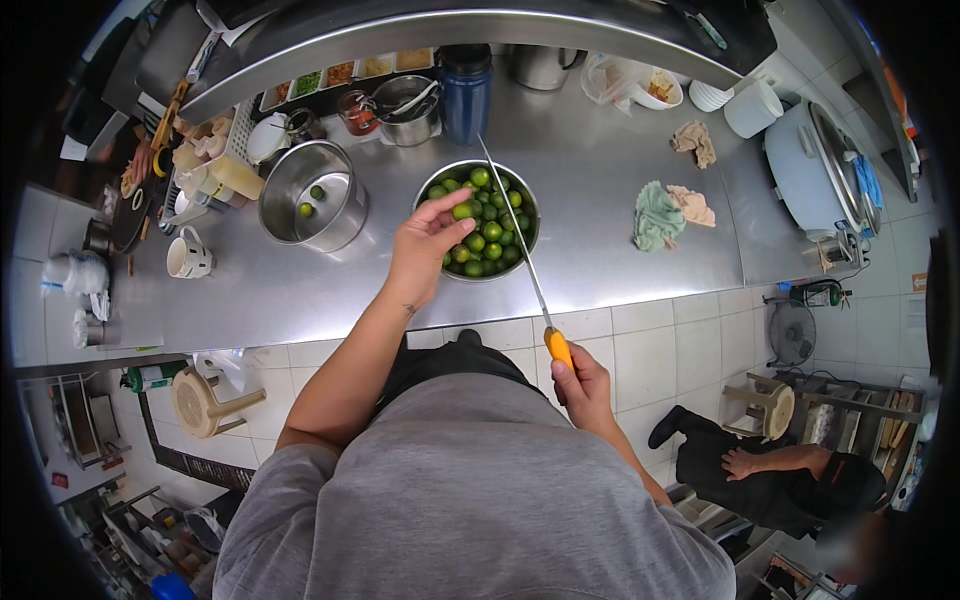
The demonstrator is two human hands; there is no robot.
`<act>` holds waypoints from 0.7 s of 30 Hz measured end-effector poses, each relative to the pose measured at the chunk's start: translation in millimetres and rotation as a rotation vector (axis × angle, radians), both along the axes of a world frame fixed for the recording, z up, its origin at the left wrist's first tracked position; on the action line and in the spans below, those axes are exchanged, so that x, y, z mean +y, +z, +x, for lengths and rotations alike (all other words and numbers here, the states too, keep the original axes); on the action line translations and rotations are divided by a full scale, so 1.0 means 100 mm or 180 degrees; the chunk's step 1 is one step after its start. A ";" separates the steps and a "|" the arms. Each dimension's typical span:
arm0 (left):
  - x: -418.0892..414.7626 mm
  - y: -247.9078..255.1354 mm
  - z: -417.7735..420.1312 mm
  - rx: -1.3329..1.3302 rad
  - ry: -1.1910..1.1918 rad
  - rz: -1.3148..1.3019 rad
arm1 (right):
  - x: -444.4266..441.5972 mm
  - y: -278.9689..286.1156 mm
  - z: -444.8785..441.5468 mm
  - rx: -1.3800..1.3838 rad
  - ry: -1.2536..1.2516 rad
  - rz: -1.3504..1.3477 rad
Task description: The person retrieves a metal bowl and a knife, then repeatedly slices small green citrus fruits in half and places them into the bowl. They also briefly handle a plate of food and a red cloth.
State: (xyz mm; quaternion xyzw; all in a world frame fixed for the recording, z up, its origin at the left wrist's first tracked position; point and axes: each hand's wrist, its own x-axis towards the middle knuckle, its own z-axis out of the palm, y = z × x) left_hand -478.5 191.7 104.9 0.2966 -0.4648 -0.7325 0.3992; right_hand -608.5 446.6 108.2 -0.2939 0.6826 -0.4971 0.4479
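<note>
My left hand (433, 244) holds a small green lime (463, 211) between thumb and fingers, above a round steel bowl (534, 247) full of whole limes (492, 231). In my right hand (581, 382) is the yellow handle of a long knife (558, 348), near the counter's front edge. Its narrow blade points away from me and passes over the right part of the bowl. To the left of the bowl, a deep steel pot (345, 217) has two green limes (306, 209) on its bottom.
A white mug (189, 257) and a basket of squeeze bottles (238, 177) are at the left. A blue flask (466, 97) stands behind the bowl. Crumpled cloths (658, 217) and a large cooker (806, 169) are at the right. A person in dark clothes (765, 472) is behind me, right.
</note>
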 end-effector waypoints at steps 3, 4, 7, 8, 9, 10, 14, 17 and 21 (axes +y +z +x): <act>0.03 -0.02 -0.03 0.0025 0.0238 -0.0293 | 0.03 -0.01 -0.02 0.0018 -0.0028 0.0019; 0.04 -0.03 -0.03 0.0117 0.0281 -0.0265 | 0.03 -0.01 -0.02 0.0018 -0.0017 0.0011; 0.01 0.01 0.02 -0.0299 -0.0059 -0.0100 | 0.04 0.01 -0.03 0.0038 0.0000 -0.0015; 0.01 0.03 0.01 -0.0217 -0.0032 -0.0013 | 0.04 0.01 -0.02 0.0059 -0.0003 -0.0026; 0.01 0.05 0.00 -0.0134 -0.0002 0.0073 | 0.04 0.01 -0.02 0.0081 -0.0003 -0.0038; 0.01 0.07 -0.01 -0.0051 0.0029 0.0159 | 0.04 0.02 -0.02 0.0046 0.0019 0.0059; 0.05 0.13 -0.01 0.0073 0.0094 0.0488 | 0.04 0.01 -0.02 0.0154 0.0069 0.0133; 0.07 0.11 0.00 0.0049 0.0159 0.0400 | 0.03 0.03 0.00 0.0325 0.0156 0.0116; 0.06 0.04 0.03 -0.0112 0.0157 0.0091 | 0.01 0.09 0.01 0.0466 0.0298 0.0134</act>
